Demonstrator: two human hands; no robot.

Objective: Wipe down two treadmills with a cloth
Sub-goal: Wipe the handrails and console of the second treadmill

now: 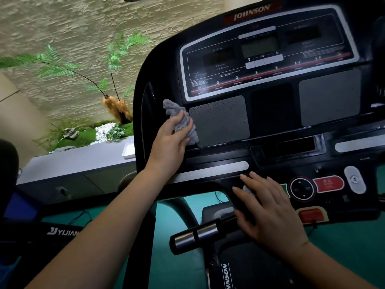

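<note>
Left hand (169, 140) grips grey cloth (181, 119) against console (270, 113); right hand (270, 209) flat, apparently empty.

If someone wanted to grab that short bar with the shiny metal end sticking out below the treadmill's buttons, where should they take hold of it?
Probably around the metal end of the bar, with the fingers wrapped over it from above. It is a round, roughly level cylinder that juts out freely toward the lower left, with open space all around it. The right hand already rests near its inner end, so the outer metal part is the clear section.

Rough beige stone wall (62, 28), fern plants (116, 57), grey cabinet (79, 163), teal floor (183, 236).
</note>
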